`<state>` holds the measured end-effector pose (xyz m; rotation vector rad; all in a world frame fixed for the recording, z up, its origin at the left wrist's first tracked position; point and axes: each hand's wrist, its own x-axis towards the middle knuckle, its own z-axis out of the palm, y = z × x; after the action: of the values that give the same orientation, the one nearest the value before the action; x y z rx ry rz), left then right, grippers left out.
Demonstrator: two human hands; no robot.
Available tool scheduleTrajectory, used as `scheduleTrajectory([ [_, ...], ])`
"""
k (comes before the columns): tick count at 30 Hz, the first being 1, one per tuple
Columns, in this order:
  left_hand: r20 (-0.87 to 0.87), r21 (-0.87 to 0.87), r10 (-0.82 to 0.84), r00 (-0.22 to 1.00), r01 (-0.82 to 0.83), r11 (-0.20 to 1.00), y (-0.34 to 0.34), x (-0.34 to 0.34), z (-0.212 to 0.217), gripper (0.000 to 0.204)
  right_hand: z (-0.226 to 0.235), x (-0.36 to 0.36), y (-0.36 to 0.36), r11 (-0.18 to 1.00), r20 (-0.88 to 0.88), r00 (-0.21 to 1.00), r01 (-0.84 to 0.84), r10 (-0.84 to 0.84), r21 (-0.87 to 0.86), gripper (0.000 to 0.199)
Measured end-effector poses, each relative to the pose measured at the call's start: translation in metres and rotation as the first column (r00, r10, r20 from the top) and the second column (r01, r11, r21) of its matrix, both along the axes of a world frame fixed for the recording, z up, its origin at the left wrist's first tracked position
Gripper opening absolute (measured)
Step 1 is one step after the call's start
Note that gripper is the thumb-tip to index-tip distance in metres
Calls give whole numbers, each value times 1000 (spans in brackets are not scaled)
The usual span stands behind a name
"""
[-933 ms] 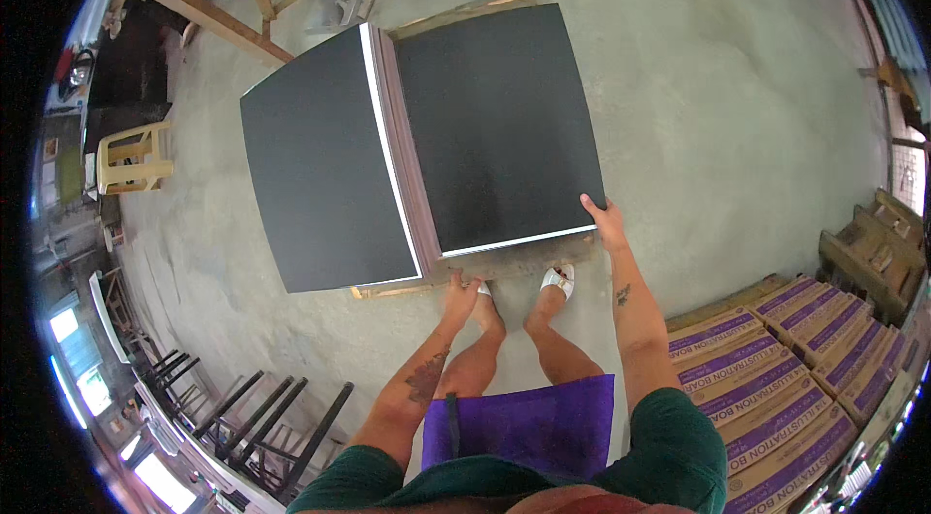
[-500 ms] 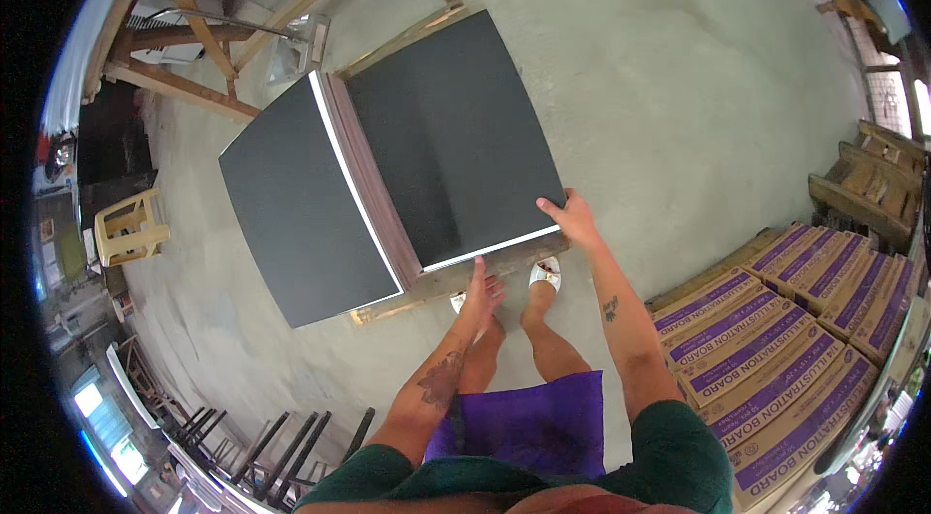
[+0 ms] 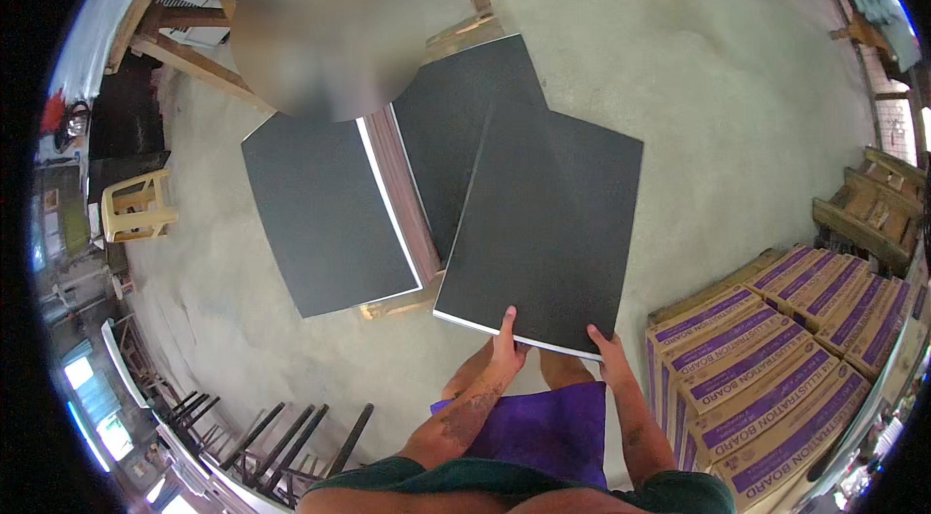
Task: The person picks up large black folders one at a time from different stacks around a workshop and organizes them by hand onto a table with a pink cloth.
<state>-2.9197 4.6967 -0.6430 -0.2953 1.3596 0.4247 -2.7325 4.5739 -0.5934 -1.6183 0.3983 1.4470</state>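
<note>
A black board (image 3: pixel 553 223) with a white near edge, apparently a sheet or thin stack of illustration board, is held in front of me at a slant. My left hand (image 3: pixel 507 344) grips its near edge, thumb on top and fingers underneath. Close to the near right corner, my right hand (image 3: pixel 609 354) clasps the same edge. Beneath and beyond it lies another black board surface (image 3: pixel 456 116), partly covered by the held one. To the left sits a taller stack topped by a black board (image 3: pixel 335 213), its brownish layered side (image 3: pixel 405 189) showing.
Under the stacks, a wooden pallet (image 3: pixel 393 304) shows at the edges. Long cartons (image 3: pixel 766 359) with purple bands are piled at right, near wooden pallets (image 3: pixel 868 204). A beige plastic stool (image 3: pixel 139 206) stands left; wooden framing (image 3: pixel 199 68) rises behind. A blurred round patch hides the stacks' far part.
The board has come off the right-hand stack, toward me and rightward, turning slightly. My left hand, earlier beside the edge with fingers apart, now grips it; my right hand has moved nearer me.
</note>
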Motion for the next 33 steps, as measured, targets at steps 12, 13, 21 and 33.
scheduleTrajectory([
  [12, -467, 383, -316, 826, 511, 769, 79, -30, 157, 48, -140, 101, 44, 965, -365, 909, 248, -201, 87, 103],
  [13, -482, 415, -380, 790, 587, 695, 94, -33, 165, 47, -154, 88, 43, 955, -380, 905, 261, -192, 140, 102],
  [21, -920, 140, -358, 157, 987, 72, 127, -31, 323, 58, -39, -35, 45, 840, -450, 827, 480, -337, 253, 89],
  [33, -993, 44, 110, 51, 997, -69, -45, -191, 733, 56, 164, -73, 96, 683, -627, 753, 353, 198, 639, 95],
])
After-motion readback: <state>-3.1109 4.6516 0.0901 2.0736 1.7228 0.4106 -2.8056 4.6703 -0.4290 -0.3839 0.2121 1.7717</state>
